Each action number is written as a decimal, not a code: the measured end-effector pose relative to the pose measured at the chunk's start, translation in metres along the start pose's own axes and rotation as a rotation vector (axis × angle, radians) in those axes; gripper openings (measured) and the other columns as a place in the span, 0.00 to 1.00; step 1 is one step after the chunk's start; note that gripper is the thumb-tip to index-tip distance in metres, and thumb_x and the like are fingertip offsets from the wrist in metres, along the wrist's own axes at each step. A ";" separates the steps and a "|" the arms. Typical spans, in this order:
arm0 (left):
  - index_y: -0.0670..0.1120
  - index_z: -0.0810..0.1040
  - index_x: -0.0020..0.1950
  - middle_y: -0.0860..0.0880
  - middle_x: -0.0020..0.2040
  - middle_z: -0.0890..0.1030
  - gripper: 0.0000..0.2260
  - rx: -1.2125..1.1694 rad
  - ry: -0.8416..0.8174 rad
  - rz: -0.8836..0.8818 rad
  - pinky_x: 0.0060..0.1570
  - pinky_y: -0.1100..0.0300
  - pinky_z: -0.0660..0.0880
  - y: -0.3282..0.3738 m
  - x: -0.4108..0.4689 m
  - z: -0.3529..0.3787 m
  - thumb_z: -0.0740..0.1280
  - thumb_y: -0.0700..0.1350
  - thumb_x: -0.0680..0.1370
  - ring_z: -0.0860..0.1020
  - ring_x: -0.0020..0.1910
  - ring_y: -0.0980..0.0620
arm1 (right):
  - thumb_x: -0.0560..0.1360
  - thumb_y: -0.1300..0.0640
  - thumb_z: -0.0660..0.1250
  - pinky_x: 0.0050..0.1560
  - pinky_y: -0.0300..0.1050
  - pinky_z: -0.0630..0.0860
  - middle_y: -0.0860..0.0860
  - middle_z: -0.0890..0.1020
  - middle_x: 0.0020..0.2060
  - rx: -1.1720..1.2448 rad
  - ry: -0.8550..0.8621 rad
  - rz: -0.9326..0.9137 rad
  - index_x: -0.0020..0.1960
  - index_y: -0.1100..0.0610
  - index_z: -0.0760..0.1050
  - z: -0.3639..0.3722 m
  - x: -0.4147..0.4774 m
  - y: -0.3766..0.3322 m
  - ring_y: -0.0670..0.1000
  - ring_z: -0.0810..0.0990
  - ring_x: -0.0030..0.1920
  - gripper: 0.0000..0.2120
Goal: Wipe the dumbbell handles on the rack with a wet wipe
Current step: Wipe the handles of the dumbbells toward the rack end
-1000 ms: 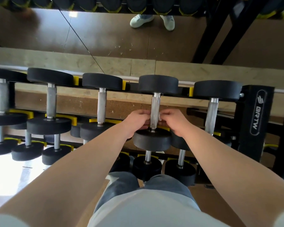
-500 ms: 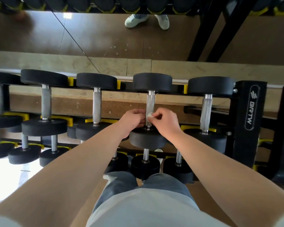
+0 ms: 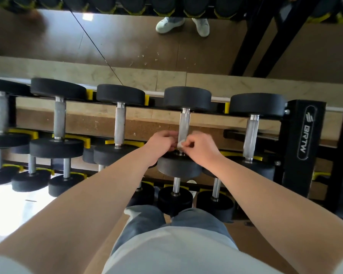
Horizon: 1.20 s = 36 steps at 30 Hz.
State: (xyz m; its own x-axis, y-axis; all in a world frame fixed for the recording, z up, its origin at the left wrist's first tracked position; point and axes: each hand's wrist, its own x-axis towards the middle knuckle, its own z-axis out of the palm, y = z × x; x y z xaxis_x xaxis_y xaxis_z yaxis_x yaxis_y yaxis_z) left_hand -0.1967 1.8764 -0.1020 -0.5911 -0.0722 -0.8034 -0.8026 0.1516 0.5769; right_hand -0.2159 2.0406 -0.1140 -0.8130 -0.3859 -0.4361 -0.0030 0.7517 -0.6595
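A black dumbbell with a knurled steel handle (image 3: pixel 184 123) lies on the top tier of the black rack (image 3: pixel 302 135), second from the right. Both my hands meet at the lower end of that handle, just above its near head (image 3: pixel 178 168). My right hand (image 3: pixel 201 148) pinches a small white wet wipe (image 3: pixel 180 144) against the handle's right side. My left hand (image 3: pixel 161 144) is curled around the handle from the left, its fingertips touching the wipe.
Further dumbbells (image 3: pixel 119 125) line the top tier left and right, with smaller ones (image 3: pixel 175 196) on lower tiers by my knees. Yellow cradles (image 3: pixel 127 143) hold them. A mirror (image 3: pixel 127 40) behind reflects the floor and white shoes.
My right hand has come off its full grip on the handle and now pinches the bunched wipe at the handle's lower end. The left hand stays put.
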 end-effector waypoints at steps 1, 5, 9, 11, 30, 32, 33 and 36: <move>0.49 0.78 0.68 0.49 0.59 0.83 0.15 -0.003 -0.003 -0.001 0.64 0.54 0.77 0.000 -0.001 0.000 0.66 0.41 0.82 0.81 0.58 0.52 | 0.77 0.54 0.74 0.49 0.40 0.76 0.45 0.78 0.43 -0.021 -0.056 -0.007 0.40 0.48 0.78 0.000 0.000 -0.001 0.42 0.77 0.44 0.09; 0.49 0.77 0.68 0.49 0.59 0.83 0.16 -0.026 0.007 -0.016 0.64 0.54 0.77 -0.001 -0.001 0.000 0.66 0.39 0.81 0.80 0.59 0.52 | 0.78 0.51 0.73 0.44 0.32 0.69 0.44 0.80 0.44 0.175 0.189 0.011 0.45 0.51 0.81 0.000 0.017 -0.011 0.40 0.77 0.45 0.05; 0.48 0.78 0.69 0.51 0.59 0.84 0.18 -0.033 0.014 -0.047 0.64 0.54 0.78 0.000 0.000 0.000 0.63 0.35 0.81 0.81 0.59 0.54 | 0.78 0.51 0.73 0.46 0.28 0.69 0.47 0.84 0.50 0.323 0.467 0.097 0.53 0.53 0.85 0.000 0.042 -0.022 0.40 0.79 0.49 0.07; 0.48 0.77 0.68 0.51 0.58 0.84 0.18 -0.048 0.015 -0.046 0.64 0.55 0.78 0.001 -0.001 0.000 0.62 0.34 0.81 0.81 0.59 0.55 | 0.79 0.53 0.72 0.47 0.27 0.69 0.48 0.83 0.51 0.219 0.423 0.029 0.55 0.54 0.85 0.001 0.037 -0.018 0.41 0.78 0.48 0.08; 0.47 0.78 0.69 0.48 0.59 0.84 0.19 -0.103 0.024 -0.135 0.62 0.56 0.79 0.008 0.003 -0.003 0.60 0.31 0.82 0.82 0.58 0.54 | 0.80 0.53 0.71 0.47 0.28 0.69 0.51 0.85 0.49 -0.035 0.531 -0.112 0.59 0.54 0.85 0.003 0.037 -0.017 0.46 0.81 0.47 0.10; 0.47 0.78 0.68 0.48 0.59 0.84 0.19 -0.114 0.028 -0.126 0.63 0.55 0.79 0.007 0.001 -0.003 0.60 0.31 0.82 0.82 0.58 0.53 | 0.80 0.53 0.70 0.44 0.25 0.66 0.51 0.85 0.47 -0.041 0.463 -0.117 0.59 0.55 0.85 0.009 0.027 -0.015 0.43 0.78 0.44 0.10; 0.47 0.78 0.68 0.47 0.59 0.84 0.18 -0.120 0.028 -0.122 0.63 0.55 0.79 0.007 0.000 -0.004 0.61 0.32 0.82 0.82 0.58 0.53 | 0.80 0.53 0.70 0.44 0.27 0.69 0.50 0.85 0.47 -0.067 0.377 -0.149 0.59 0.54 0.85 0.010 0.021 -0.012 0.42 0.78 0.44 0.10; 0.50 0.80 0.61 0.48 0.58 0.83 0.14 -0.148 0.038 -0.130 0.62 0.54 0.79 0.008 0.000 -0.003 0.64 0.34 0.82 0.81 0.57 0.53 | 0.81 0.51 0.69 0.54 0.43 0.80 0.48 0.84 0.51 -0.215 0.079 -0.250 0.60 0.50 0.84 0.006 0.010 -0.005 0.45 0.80 0.48 0.11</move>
State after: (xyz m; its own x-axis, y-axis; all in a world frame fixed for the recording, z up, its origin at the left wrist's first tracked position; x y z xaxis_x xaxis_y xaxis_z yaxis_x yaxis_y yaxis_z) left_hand -0.2028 1.8747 -0.0968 -0.4821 -0.1189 -0.8680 -0.8737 -0.0077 0.4863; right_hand -0.2209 2.0301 -0.1190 -0.8142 -0.5362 -0.2226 -0.3241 0.7379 -0.5920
